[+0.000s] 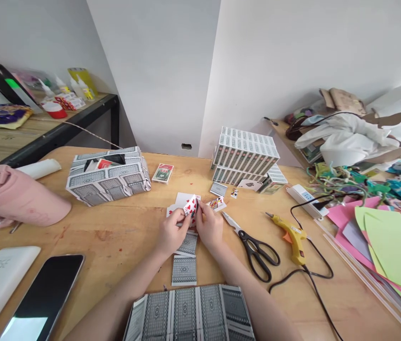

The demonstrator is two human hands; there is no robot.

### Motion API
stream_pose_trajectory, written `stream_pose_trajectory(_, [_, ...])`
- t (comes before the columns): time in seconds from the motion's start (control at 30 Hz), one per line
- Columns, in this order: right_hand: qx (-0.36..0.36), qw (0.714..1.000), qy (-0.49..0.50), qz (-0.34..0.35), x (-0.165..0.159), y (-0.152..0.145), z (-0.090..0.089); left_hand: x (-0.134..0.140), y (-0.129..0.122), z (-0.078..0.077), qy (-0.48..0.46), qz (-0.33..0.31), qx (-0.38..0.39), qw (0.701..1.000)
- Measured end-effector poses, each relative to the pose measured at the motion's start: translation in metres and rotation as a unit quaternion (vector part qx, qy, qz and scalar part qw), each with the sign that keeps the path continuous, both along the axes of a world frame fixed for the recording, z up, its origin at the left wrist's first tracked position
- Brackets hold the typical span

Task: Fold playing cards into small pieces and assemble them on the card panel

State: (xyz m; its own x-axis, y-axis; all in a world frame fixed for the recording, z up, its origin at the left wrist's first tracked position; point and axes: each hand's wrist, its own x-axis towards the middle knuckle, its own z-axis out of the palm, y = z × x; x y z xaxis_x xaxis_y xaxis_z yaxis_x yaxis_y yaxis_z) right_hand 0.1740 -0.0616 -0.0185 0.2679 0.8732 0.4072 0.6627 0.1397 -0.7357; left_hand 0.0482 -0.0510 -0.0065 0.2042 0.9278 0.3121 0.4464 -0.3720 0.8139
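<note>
My left hand and my right hand meet above the table's middle, both pinching a bent playing card with red hearts on it. Behind my fingers lie loose face-up cards, partly covered. Two patterned grey card pieces lie face down between my wrists. Closest to me, between my forearms, stands a block covered in grey card backs. Black-handled scissors rest right of my right hand, blades partly open.
A yellow glue gun with a black cable lies at right, near a white power strip. Stacked card boxes stand at the back, a card-covered box at back left. A phone lies front left; coloured paper lies far right.
</note>
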Motion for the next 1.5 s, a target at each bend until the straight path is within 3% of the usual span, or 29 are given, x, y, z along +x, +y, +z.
stream_pose_trajectory(0.3, [0.049, 0.989, 0.124, 0.059, 0.005, 0.003, 0.004, -0.006, 0.005, 0.000, 0.085, 0.002, 0.111, 0.990])
stream_pose_trajectory(0.57, [0.067, 0.987, 0.143, 0.013, 0.002, 0.001, -0.005, -0.004, 0.000, -0.003, 0.134, -0.004, 0.181, 0.974])
stream_pose_trajectory(0.8, [0.072, 0.984, 0.165, 0.004, 0.000, 0.002, 0.004, -0.003, -0.001, 0.000, 0.137, 0.001, 0.200, 0.970])
stream_pose_trajectory(0.9, [0.060, 0.988, 0.143, 0.024, 0.002, 0.004, 0.007, -0.003, -0.001, 0.001, 0.129, 0.005, 0.225, 0.966])
stream_pose_trajectory(1.03, [0.081, 0.996, 0.039, 0.020, 0.005, 0.004, 0.003, -0.003, 0.000, 0.001, 0.127, 0.013, 0.257, 0.958])
stream_pose_trajectory(1.27, [0.147, 0.982, -0.120, -0.025, 0.005, 0.001, -0.001, -0.001, -0.003, 0.004, 0.129, -0.002, 0.258, 0.957])
stream_pose_trajectory(1.4, [0.124, 0.989, -0.074, -0.038, 0.002, 0.000, 0.004, -0.001, -0.004, 0.004, 0.132, 0.007, 0.236, 0.963])
stream_pose_trajectory(1.5, [0.092, 0.996, 0.007, -0.007, 0.002, 0.000, 0.009, -0.002, -0.004, 0.001, 0.109, 0.036, 0.188, 0.975])
